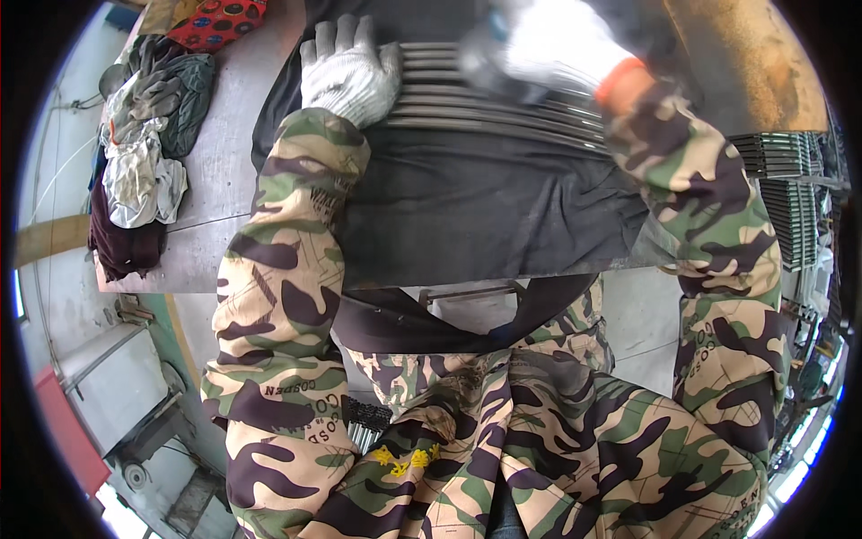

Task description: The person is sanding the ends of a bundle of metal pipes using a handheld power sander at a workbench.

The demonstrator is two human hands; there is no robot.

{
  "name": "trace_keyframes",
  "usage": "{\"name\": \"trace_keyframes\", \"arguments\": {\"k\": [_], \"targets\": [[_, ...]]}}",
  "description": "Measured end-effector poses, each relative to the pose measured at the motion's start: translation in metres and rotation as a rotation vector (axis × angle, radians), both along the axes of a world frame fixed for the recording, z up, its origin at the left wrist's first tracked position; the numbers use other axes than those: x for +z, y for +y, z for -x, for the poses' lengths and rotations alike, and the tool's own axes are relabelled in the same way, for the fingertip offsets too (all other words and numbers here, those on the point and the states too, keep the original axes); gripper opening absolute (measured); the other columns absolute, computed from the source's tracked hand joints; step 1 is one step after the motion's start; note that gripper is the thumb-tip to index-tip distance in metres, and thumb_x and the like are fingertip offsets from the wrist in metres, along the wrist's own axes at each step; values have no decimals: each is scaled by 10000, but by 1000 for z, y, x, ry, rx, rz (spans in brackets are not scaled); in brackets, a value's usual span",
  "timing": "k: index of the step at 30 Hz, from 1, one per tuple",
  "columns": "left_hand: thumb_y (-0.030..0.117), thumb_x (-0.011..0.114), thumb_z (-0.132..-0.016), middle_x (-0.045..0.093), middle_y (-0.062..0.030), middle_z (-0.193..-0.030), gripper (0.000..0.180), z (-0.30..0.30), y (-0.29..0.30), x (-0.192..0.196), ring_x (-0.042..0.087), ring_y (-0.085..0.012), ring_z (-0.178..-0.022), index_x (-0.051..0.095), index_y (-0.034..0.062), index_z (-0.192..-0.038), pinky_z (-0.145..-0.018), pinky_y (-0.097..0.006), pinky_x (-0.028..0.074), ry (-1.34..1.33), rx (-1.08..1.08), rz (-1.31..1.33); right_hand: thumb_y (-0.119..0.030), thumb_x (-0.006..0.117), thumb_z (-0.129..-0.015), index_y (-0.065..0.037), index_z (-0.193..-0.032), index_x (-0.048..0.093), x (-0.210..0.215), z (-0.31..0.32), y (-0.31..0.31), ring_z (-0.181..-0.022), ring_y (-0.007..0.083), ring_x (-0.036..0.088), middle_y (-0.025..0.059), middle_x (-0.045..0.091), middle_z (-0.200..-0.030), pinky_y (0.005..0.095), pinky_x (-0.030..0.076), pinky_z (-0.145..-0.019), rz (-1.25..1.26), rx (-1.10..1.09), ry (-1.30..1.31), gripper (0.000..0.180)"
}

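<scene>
The left hand (pixel 350 79) is lying palm down, fingers slightly spread, by the left ends of dark rods (pixel 440 89), which are resting on black cloth (pixel 449 207) at upper centre. The blurred right hand (pixel 561 45) is partly hiding them; its grip I cannot tell. Rags (pixel 139 184) are lying on the tabletop (pixel 211 202), upper left.

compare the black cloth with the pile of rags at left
The black cloth is spread out; the pile of rags is heaped. The cloth looks all dark; the rags mix white, grey and maroon. Rods lie on the cloth; none lie on the rags. Both rest on the table.
</scene>
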State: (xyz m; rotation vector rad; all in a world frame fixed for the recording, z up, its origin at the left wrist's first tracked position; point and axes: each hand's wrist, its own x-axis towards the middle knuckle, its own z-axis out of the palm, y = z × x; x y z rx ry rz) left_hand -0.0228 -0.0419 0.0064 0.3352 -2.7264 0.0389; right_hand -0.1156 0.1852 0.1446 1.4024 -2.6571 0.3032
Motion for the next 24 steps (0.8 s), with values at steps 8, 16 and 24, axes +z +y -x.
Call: {"name": "trace_keyframes", "arguments": {"k": [8, 16, 24], "targets": [[430, 493, -1060, 597, -138, -1444, 547, 10, -13, -3, 533, -373, -1337, 578, 72, -1465, -1147, -537, 401, -55, 35, 9, -325, 686, -927, -149, -1154, 691, -35, 24, 84, -1042, 358, 725, 127, 702, -1089, 464, 591, -898, 8, 73, 85, 287], [403, 509, -1078, 558, -198, -1534, 558, -3, -6, 3, 504, -437, -1383, 554, 42, -1502, -1148, -567, 405, -116, -3, 52, -305, 687, -914, -146, -1169, 687, -34, 24, 110, -1050, 364, 715, 133, 683, -1066, 482, 586, -893, 48, 84, 156, 301], [393, 499, -1073, 558, -183, -1546, 487, -13, -22, -3, 503, -449, -1380, 616, 93, -1438, -1127, -576, 422, -220, -54, 192, -273, 645, -929, -128, -1215, 683, -30, 14, 87, -1090, 384, 711, 170, 695, -1128, 489, 584, -943, -26, 66, 19, 324]]}}
